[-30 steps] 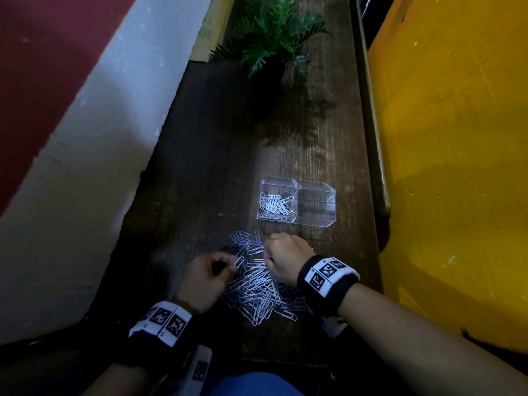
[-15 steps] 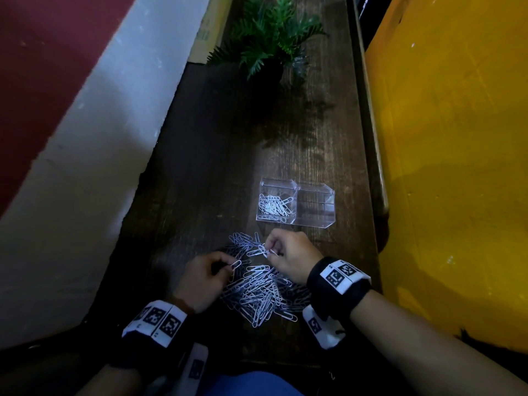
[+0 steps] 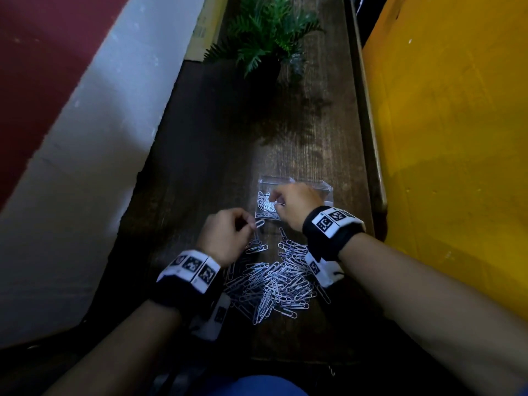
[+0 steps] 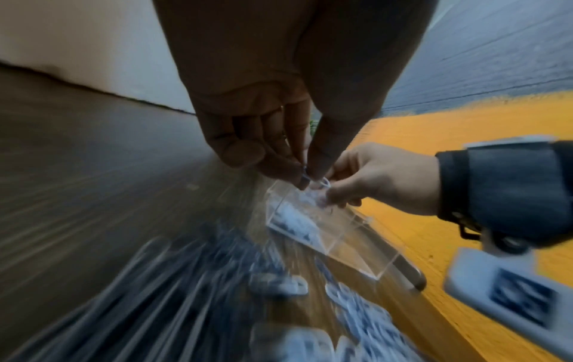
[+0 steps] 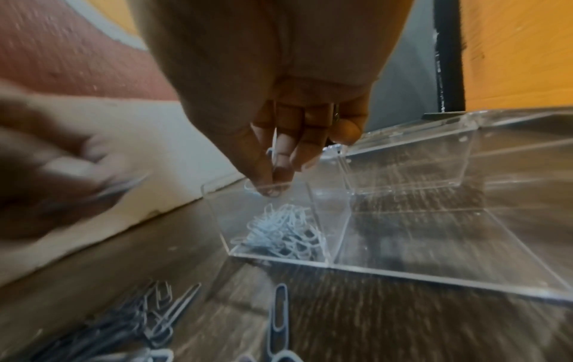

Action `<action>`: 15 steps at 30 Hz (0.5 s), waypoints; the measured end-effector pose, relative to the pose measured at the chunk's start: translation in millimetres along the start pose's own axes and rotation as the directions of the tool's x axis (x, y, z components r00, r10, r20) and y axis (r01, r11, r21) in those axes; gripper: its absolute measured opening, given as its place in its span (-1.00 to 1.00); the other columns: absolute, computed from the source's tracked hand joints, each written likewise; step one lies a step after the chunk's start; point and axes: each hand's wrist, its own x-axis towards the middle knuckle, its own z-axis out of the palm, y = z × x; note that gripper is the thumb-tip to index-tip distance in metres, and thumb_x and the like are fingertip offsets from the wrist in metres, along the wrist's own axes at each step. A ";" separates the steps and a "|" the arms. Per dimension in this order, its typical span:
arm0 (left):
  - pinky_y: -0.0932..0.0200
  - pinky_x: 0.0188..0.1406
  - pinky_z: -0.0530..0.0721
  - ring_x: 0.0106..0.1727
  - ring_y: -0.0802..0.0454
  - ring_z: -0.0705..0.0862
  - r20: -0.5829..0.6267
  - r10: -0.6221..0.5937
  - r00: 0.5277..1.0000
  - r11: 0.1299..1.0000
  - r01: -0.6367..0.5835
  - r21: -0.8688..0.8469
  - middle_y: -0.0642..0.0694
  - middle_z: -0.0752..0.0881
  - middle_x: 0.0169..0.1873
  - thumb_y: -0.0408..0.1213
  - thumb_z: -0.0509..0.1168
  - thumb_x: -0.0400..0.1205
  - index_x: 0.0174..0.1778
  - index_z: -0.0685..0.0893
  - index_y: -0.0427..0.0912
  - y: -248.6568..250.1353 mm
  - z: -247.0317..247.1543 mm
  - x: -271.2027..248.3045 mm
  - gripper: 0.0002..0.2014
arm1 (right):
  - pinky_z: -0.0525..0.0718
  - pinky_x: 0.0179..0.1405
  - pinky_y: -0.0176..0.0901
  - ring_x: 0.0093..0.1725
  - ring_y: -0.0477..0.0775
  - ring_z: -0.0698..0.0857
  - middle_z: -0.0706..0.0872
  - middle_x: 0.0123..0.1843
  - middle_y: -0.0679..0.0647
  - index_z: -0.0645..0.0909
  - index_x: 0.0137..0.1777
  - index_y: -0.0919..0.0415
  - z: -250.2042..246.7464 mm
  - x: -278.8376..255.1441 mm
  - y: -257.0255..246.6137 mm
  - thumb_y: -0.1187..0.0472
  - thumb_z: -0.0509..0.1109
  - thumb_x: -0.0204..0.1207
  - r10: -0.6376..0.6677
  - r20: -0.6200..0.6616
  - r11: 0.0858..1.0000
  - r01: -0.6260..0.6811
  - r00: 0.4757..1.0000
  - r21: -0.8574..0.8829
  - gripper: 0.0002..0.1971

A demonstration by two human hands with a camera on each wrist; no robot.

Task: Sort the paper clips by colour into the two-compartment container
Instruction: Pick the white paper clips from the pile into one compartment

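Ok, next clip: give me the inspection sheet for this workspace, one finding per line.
Surface: dark wooden table, narrow, between walls.
Job's things: clear container with two compartments; the left one holds pale paper clips, the right one looks empty. Loose pile of clips lies near the person.
Clutter: potted fern at the far end.
Hands: left hand pinches a single clip; right hand holds a clip over the left compartment.
Cables: nothing seen.
Surroundings: yellow wall on the right, white and red wall on the left.
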 end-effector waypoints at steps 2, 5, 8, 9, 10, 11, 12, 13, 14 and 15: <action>0.26 -0.21 0.64 -0.28 0.20 0.71 -0.038 0.037 0.999 0.999 -0.035 0.034 0.15 0.76 -0.36 -0.16 0.41 0.52 -0.29 0.71 0.09 9.2 -2.4 18.5 -0.92 | 0.67 0.14 0.03 0.07 0.09 0.68 0.76 0.03 -0.02 0.68 0.09 -0.09 0.1 -0.3 -1.3 0.14 0.43 0.50 0.003 -0.007 1.000 -0.003 1.000 -0.027 -0.81; 0.12 -0.14 0.73 -0.27 0.12 0.72 -0.057 0.065 0.996 0.993 -0.059 0.102 0.14 0.76 -0.34 -0.13 0.40 0.51 -0.27 0.70 0.10 20.3 -5.3 42.0 -0.95 | 0.56 0.25 -0.02 0.10 0.06 0.67 0.77 0.03 -0.04 0.68 0.10 -0.03 -1.5 -3.0 1.5 0.17 0.39 0.51 -0.031 -0.040 0.999 0.030 0.999 -0.010 -0.80; 0.08 -0.12 0.72 -0.20 0.06 0.71 -0.022 0.123 0.992 0.971 -0.116 0.209 0.07 0.77 -0.24 -0.14 0.37 0.55 -0.16 0.74 0.04 31.8 -6.6 57.9 -0.95 | 0.42 0.32 -0.02 0.14 0.01 0.62 0.74 0.07 -0.08 0.67 0.10 -0.01 -2.6 -9.0 6.0 0.18 0.39 0.51 -0.066 -0.111 0.997 0.070 0.992 0.039 -0.81; 0.06 -0.13 0.71 -0.18 0.04 0.71 -0.005 0.147 0.989 0.960 -0.141 0.241 0.05 0.77 -0.20 -0.16 0.35 0.56 -0.13 0.74 0.02 35.0 -6.4 61.9 -0.93 | 0.38 0.31 -0.01 0.15 0.01 0.61 0.74 0.08 -0.09 0.67 0.09 -0.01 -2.4 -10.4 8.5 0.17 0.39 0.51 -0.068 -0.144 0.996 0.076 0.987 0.052 -0.82; 0.04 -0.12 0.71 -0.16 0.01 0.70 0.011 0.166 0.986 0.950 -0.163 0.267 0.03 0.76 -0.17 -0.17 0.34 0.57 -0.12 0.75 0.02 37.2 -5.7 65.6 -0.92 | 0.37 0.30 0.00 0.14 0.01 0.60 0.74 0.07 -0.10 0.68 0.08 -0.01 -2.0 -11.9 11.5 0.17 0.40 0.50 -0.064 -0.175 0.995 0.076 0.982 0.062 -0.82; 0.02 -0.11 0.71 -0.14 0.00 0.70 0.027 0.180 0.983 0.941 -0.180 0.287 0.02 0.74 -0.14 -0.16 0.33 0.58 -0.11 0.75 0.02 39.3 -4.9 68.5 -0.91 | 0.39 0.29 0.02 0.10 0.01 0.59 0.74 0.03 -0.12 0.68 0.05 -0.01 -1.8 -13.7 14.5 0.17 0.40 0.49 -0.058 -0.204 0.995 0.074 0.977 0.071 -0.83; 0.01 -0.10 0.71 -0.13 -0.01 0.69 0.041 0.190 0.981 0.933 -0.193 0.304 0.01 0.73 -0.11 -0.15 0.32 0.59 -0.09 0.74 0.02 40.3 -3.0 71.1 -0.90 | 0.42 0.29 0.06 0.03 -0.03 0.58 0.71 -0.05 -0.15 0.69 0.01 -0.02 -2.0 -16.1 17.6 0.18 0.41 0.48 -0.054 -0.228 0.994 0.074 0.972 0.082 -0.86; 0.01 -0.10 0.70 -0.12 -0.02 0.68 0.056 0.197 0.979 0.925 -0.204 0.322 0.01 0.71 -0.09 -0.14 0.30 0.60 -0.07 0.74 0.01 41.6 -1.1 73.0 -0.89 | 0.45 0.29 0.10 -0.05 -0.07 0.55 0.66 -0.13 -0.19 0.68 -0.03 -0.02 -2.1 -18.8 20.6 0.17 0.42 0.47 -0.050 -0.251 0.993 0.075 0.967 0.091 -0.89; 0.03 -0.11 0.69 -0.11 -0.03 0.67 0.072 0.202 0.977 0.915 -0.214 0.341 0.00 0.69 -0.07 -0.14 0.29 0.61 -0.05 0.73 0.00 42.2 1.4 74.7 -0.88 | 0.48 0.27 0.12 -0.10 -0.10 0.53 0.62 -0.19 -0.21 0.68 -0.07 -0.02 -2.3 -22.1 23.2 0.17 0.44 0.47 -0.047 -0.268 0.992 0.076 0.962 0.102 -0.92; 0.05 -0.13 0.67 -0.10 -0.04 0.67 0.086 0.205 0.975 0.906 -0.222 0.361 -0.01 0.68 -0.06 -0.14 0.29 0.61 -0.04 0.73 -0.01 42.6 3.9 76.0 -0.87 | 0.51 0.24 0.13 -0.13 -0.10 0.54 0.61 -0.22 -0.20 0.67 -0.10 -0.01 -2.4 -25.7 25.8 0.17 0.45 0.47 -0.041 -0.281 0.990 0.076 0.959 0.117 -0.94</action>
